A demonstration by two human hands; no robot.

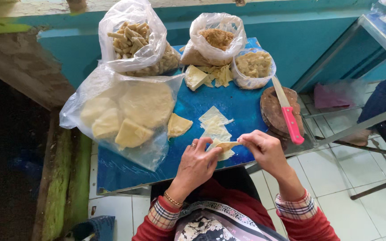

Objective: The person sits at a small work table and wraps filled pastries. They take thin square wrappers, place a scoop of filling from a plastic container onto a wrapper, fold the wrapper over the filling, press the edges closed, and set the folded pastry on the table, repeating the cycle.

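While pinched from both ends, thin dough wrapper (225, 145) sits mid-air just above blue table (188, 109), near 6 o'clock edge. Left hand (197, 163) closed on wrapper's left end, ring on finger. Right hand (264, 149) fingertips clamped on right end. More cut wrappers (214, 122) flat at 12 o'clock from hands. Bag of dough sheets (121, 114) at 10 o'clock. Pink-handled knife (287, 111) on round wooden board (273, 111) at 2 o'clock.
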